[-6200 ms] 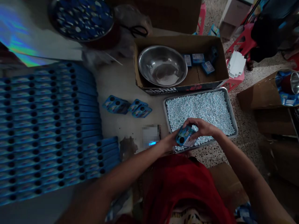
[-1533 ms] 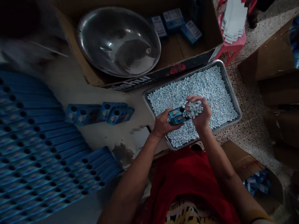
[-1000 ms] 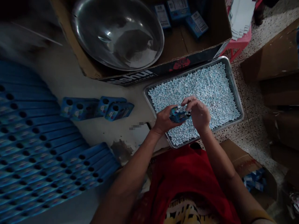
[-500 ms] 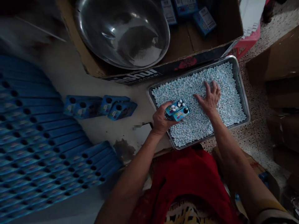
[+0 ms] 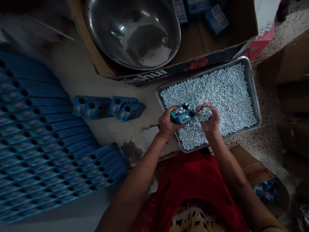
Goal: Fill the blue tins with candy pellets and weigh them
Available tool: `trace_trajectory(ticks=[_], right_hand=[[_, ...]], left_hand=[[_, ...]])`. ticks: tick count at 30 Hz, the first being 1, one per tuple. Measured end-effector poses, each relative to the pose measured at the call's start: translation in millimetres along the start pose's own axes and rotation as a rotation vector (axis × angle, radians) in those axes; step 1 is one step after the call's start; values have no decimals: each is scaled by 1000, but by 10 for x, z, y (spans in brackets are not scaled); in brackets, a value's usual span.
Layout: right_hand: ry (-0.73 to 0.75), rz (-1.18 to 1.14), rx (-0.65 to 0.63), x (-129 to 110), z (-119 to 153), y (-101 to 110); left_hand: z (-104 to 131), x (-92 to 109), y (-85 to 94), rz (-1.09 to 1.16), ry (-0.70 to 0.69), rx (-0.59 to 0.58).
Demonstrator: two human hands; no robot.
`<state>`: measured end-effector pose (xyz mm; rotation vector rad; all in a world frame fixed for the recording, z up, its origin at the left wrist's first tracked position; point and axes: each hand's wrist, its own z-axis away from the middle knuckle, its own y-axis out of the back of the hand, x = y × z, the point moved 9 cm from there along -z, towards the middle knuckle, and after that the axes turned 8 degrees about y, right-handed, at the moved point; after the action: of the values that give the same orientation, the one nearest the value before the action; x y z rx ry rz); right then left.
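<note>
My left hand (image 5: 166, 124) is closed around two small blue boxes (image 5: 182, 113), held side by side over the tray's left part. Each box has a round dark hole in its top face, and a few white pieces lie on the tops. Just right of them, my right hand (image 5: 212, 120) is cupped around a heap of small white candies (image 5: 204, 114). Beneath both hands is a metal tray (image 5: 255, 93) filled with loose white and pale blue candies (image 5: 224, 90). The candies hide the tray's bottom.
Several blue boxes (image 5: 93, 109) stand left of the tray, beside a large block of stacked blue boxes (image 5: 48, 141). A steel bowl (image 5: 135, 35) rests in a cardboard carton (image 5: 200, 42) behind the tray. Another carton (image 5: 248, 161) with blue packs sits at lower right.
My right hand has gone from spread over the candies to cupped around a handful, moving left and nearer the boxes. Fewer loose pieces lie on the box tops. The view has shifted slightly.
</note>
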<state>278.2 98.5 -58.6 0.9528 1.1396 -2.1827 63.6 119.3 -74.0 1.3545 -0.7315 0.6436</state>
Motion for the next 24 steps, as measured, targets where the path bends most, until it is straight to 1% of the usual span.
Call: trace_trajectory(ticks=[2, 4, 5, 9, 13, 15, 16, 17, 18, 19, 20, 22, 23, 24], right_hand=[[120, -26, -35, -202, 111, -187], [208, 47, -69, -341, 171, -327], [229, 98, -90, -377, 183, -385], [251, 259, -176, -415, 164, -556], [329, 267, -238, -512, 185, -696], [335, 262, -264, -549, 235, -722], [329, 269, -278, -560, 266, -705], [323, 284, -281, -573, 298, -649], [322, 306, -268, -590, 326, -545], [330, 346, -236, -609, 351, -390], [348, 412, -189, -630, 376, -189], [401, 632, -99, -646, 435, 264], [425, 802, -105, -614, 469, 449], [442, 972, -180, -533, 503, 568]], left_hand=[[4, 41, -25, -21, -21, -38], [9, 101, -31, -25, -45, -61], [11, 138, -27, -20, -58, -66], [11, 270, -28, -17, -68, -79], [41, 352, -86, -25, -57, -144], [68, 390, -114, -14, -90, -186], [71, 392, -105, -6, -98, -182], [64, 378, -77, 0, -96, -156], [49, 353, -37, 7, -85, -113], [30, 324, 2, 14, -72, -69], [12, 300, 26, 21, -65, -38], [-21, 275, 18, 38, -75, -27], [-36, 262, 4, 46, -79, -29], [-49, 240, -3, 50, -70, -21]])
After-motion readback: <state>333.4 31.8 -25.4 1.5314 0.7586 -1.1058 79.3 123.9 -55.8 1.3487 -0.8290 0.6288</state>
